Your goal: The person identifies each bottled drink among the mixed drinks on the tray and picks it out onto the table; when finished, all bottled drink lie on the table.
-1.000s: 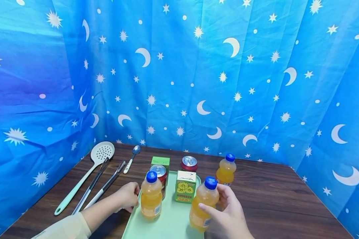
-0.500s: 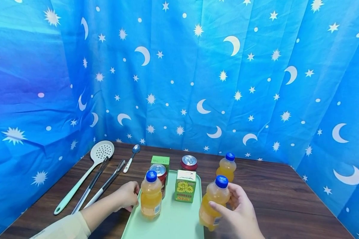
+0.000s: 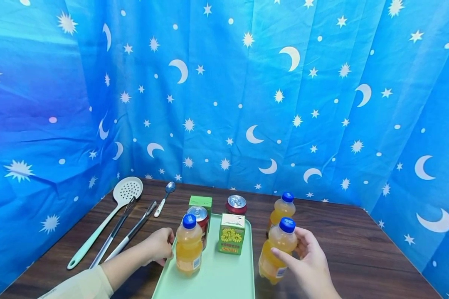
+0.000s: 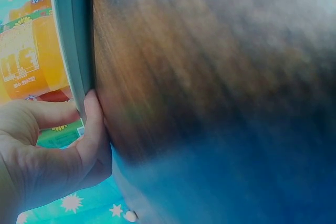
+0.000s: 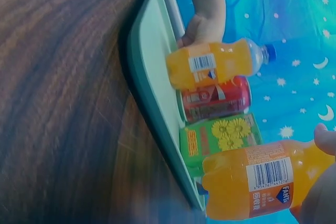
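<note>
My right hand (image 3: 307, 259) grips an orange soda bottle (image 3: 277, 257) with a blue cap, slightly tilted, just right of the pale green tray (image 3: 217, 282). Its Fanta label (image 5: 269, 179) shows in the right wrist view. My left hand (image 3: 159, 246) pinches the tray's left rim (image 4: 71, 45) between thumb and fingers. On the tray stand a second orange soda bottle (image 3: 188, 249), a red can (image 3: 200, 214) behind it and a green drink carton (image 3: 232, 236) with yellow flowers. How high the held bottle is above the table, I cannot tell.
A third orange soda bottle (image 3: 283, 207) stands behind the held one. Another red can (image 3: 236, 204) and a green carton (image 3: 201, 201) are at the back. Left of the tray lie a slotted skimmer (image 3: 127, 190), tongs (image 3: 131, 232) and a spoon (image 3: 165, 199).
My right hand has carried the bottle rightward, from over the tray's right edge to beside it, nearer the third bottle. The left hand keeps its place on the rim.
</note>
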Available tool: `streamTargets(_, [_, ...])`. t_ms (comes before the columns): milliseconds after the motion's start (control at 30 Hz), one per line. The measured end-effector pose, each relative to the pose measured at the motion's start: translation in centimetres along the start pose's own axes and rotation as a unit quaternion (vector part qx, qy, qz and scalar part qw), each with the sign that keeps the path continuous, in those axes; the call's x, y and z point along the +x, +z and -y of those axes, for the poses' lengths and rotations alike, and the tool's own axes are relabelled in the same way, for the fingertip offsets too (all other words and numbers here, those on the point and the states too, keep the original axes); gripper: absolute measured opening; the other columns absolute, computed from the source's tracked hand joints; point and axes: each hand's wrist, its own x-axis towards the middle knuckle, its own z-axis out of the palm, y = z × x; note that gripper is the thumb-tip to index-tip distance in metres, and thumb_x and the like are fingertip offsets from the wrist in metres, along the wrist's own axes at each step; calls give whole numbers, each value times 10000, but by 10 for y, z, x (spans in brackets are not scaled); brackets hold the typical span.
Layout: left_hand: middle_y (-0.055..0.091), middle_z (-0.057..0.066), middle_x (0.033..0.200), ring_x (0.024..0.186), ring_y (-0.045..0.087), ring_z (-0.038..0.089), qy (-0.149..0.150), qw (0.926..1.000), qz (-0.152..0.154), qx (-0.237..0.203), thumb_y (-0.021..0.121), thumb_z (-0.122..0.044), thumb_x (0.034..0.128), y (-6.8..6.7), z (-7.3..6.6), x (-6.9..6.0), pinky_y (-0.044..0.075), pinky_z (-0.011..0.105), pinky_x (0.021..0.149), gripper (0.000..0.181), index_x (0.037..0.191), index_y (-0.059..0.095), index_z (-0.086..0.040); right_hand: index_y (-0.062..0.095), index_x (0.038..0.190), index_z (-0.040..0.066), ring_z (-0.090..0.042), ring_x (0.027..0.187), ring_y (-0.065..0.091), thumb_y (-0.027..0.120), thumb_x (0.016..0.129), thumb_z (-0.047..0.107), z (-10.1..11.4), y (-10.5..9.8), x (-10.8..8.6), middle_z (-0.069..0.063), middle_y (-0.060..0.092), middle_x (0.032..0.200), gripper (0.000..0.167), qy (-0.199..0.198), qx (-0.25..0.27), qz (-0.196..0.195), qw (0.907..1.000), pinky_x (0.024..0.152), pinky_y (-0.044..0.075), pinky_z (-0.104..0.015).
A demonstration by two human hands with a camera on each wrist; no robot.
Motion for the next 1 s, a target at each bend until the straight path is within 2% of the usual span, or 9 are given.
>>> streamTargets(200, [429,118,735,562,532,203,-11,10000,3,-30,573,201,667,-1,-1,0,523,337,434,293,833,441,-1,418,1256,52,-187,1109,548,784,754,215,-4,-7,7,-104,552,1242,642,-182,-92,-136,9997,907,460,-250])
streamTargets(333, [432,118,737,570,535,205,-54,10000,7,-22,579,201,660,-1,-1,0,525,338,438,303,832,442,-7,413,1259,44,-164,1104,543,784,753,245,-10,-10,13,-107,555,1238,659,-167,-124,-188,9996,863,426,-123])
streamTargets(400, [433,118,738,576,537,207,-72,10000,16,-22,578,200,658,-1,-1,0,526,339,440,306,831,441,-11,408,1266,43,-173,1117,535,783,754,254,-13,-11,15,-110,552,1243,669,-121,-129,-188,9997,859,410,-100])
streamTargets(633, [432,121,748,603,532,216,-50,10000,59,-52,582,194,676,-1,-1,0,528,346,448,299,836,437,-14,365,1307,32,-238,1192,485,762,770,303,-23,-14,24,-138,504,1295,721,45,-62,-61,10000,986,380,-319])
streamTargets(833, [430,118,750,608,534,217,-53,10000,40,-66,573,196,680,-1,0,0,529,342,450,294,829,436,-18,377,1284,17,-273,1196,479,776,767,260,-31,-15,29,-156,506,1279,697,-36,-32,-145,9999,993,388,-368])
streamTargets(1000, [430,121,756,618,538,219,-41,9999,67,-78,572,197,688,0,1,1,533,343,458,295,838,434,-17,355,1302,18,-282,1229,446,775,767,282,-35,-18,32,-157,478,1308,730,173,86,16,9998,1022,345,-404])
